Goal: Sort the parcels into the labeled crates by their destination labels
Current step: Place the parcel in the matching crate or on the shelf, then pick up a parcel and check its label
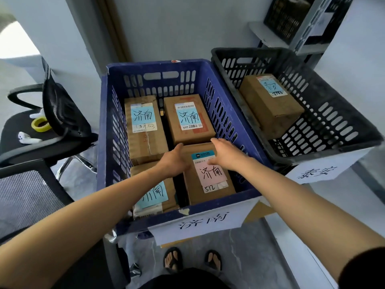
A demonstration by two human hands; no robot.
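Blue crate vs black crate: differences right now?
The blue crate holds four parcels; the black crate holds one parcel. The blue crate's front sign reads 济南, the black crate's sign 泰安. The left hand and right hand touch the pink-labelled parcel in the blue crate; neither is in the black crate. Shared: slotted plastic walls, white paper signs.

Two bare arms stretch forward and converge on the pink-labelled parcel (pixel 208 180).
The left hand (pixel 174 160) sits at the parcel's far left corner, thumb raised along the edge, fingers out of sight. The right hand (pixel 226 154) lies palm-down on the parcel's far right top, fingers fairly straight, thumb resting on its label.
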